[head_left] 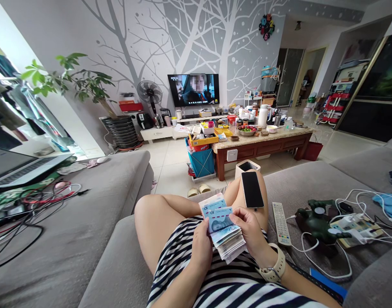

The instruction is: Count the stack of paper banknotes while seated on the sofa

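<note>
Many banknotes [221, 226] are clasped in the left hand [202, 243], the right hand [253, 233] pinching the top one. Leafing seems the step; parting the next calls for lightness.

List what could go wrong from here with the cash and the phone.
1. The banknotes are spread unevenly between the left hand and the right hand, so a loose one could slip out or the count could be muddled.
2. The phone rests on the right leg with neither hand on it; a shift of that leg might send it sliding off.
</note>
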Demonstrator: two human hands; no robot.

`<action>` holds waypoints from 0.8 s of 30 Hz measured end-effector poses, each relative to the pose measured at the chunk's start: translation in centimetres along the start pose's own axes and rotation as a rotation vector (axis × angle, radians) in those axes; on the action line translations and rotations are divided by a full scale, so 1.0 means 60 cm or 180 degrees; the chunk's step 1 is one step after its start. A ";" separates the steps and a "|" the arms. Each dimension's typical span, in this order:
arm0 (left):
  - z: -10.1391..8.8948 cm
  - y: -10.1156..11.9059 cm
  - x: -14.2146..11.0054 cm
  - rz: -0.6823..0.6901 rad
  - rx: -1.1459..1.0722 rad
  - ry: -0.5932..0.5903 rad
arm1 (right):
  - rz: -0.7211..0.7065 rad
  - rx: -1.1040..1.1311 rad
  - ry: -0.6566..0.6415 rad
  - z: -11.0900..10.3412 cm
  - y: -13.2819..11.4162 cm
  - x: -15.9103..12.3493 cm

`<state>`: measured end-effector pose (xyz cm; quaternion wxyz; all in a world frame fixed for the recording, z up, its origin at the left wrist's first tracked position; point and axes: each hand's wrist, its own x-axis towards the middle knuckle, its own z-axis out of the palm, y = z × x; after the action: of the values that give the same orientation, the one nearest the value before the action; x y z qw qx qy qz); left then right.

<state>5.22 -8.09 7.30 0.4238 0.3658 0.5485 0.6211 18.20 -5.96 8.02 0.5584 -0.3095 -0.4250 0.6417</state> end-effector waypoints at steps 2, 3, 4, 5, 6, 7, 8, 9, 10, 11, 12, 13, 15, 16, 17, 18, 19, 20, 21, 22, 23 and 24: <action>-0.002 0.000 0.001 -0.0001 -0.0006 -0.0023 | 0.0023 0.0014 -0.0005 0.000 0.000 0.000; -0.003 0.000 0.002 -0.0005 -0.0007 -0.0046 | 0.0036 0.0020 -0.0003 0.000 0.000 0.000; -0.004 0.002 0.003 -0.0008 -0.0010 -0.0081 | 0.0042 0.0019 -0.0001 0.000 0.000 -0.001; -0.005 0.003 0.003 -0.0004 -0.0012 -0.0124 | 0.0038 0.0008 -0.0001 0.000 -0.001 -0.001; -0.006 0.006 0.003 0.0013 -0.0003 -0.0169 | 0.0026 -0.0006 -0.0003 0.000 -0.001 -0.001; -0.006 0.010 0.002 0.0046 0.0028 -0.0205 | 0.0010 -0.0018 -0.0006 0.000 -0.002 0.000; -0.007 0.014 0.000 0.0100 0.0078 -0.0232 | -0.0002 -0.0025 -0.0013 0.000 -0.003 0.000; -0.007 0.019 -0.001 0.0167 0.0163 -0.0227 | -0.0007 -0.0025 -0.0020 0.001 -0.003 0.000; -0.007 0.024 -0.003 0.0248 0.0268 -0.0226 | -0.0004 -0.0023 -0.0025 0.001 -0.004 0.000; -0.007 0.029 -0.005 0.0322 0.0362 -0.0242 | 0.0004 -0.0017 -0.0025 0.002 -0.004 0.000; -0.007 0.034 -0.006 0.0364 0.0426 -0.0267 | 0.0013 -0.0016 -0.0024 0.002 -0.004 0.000; -0.007 0.038 -0.008 0.0399 0.0478 -0.0278 | 0.0017 -0.0020 -0.0025 0.003 -0.004 0.000; -0.006 0.044 -0.011 0.0449 0.0536 -0.0293 | 0.0007 -0.0027 -0.0026 0.003 -0.005 -0.001; -0.005 0.046 -0.012 0.0471 0.0546 -0.0284 | -0.0003 -0.0022 -0.0032 0.003 -0.005 -0.001; -0.004 0.048 -0.014 0.0493 0.0548 -0.0283 | -0.0010 -0.0014 -0.0041 0.003 -0.005 -0.001; -0.003 0.050 -0.015 0.0508 0.0539 -0.0277 | -0.0018 -0.0008 -0.0051 0.003 -0.005 -0.002; -0.003 0.052 -0.017 0.0511 0.0522 -0.0270 | -0.0024 -0.0004 -0.0061 0.003 -0.005 -0.002; -0.002 0.053 -0.018 0.0503 0.0503 -0.0265 | -0.0028 -0.0003 -0.0068 0.003 -0.005 -0.002; -0.001 0.055 -0.018 0.0491 0.0486 -0.0264 | -0.0030 -0.0003 -0.0070 0.003 -0.005 -0.002; -0.001 0.056 -0.019 0.0475 0.0471 -0.0268 | -0.0031 -0.0004 -0.0068 0.003 -0.004 -0.003; -0.001 0.057 -0.019 0.0456 0.0455 -0.0269 | -0.0030 -0.0002 -0.0064 0.002 -0.004 -0.002; -0.001 0.057 -0.018 0.0440 0.0439 -0.0274 | -0.0032 0.0004 -0.0056 0.002 -0.003 -0.002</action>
<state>5.17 -9.24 10.70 0.3769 0.4574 0.5446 0.5934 18.21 -6.12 8.25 0.5581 -0.3014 -0.4310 0.6419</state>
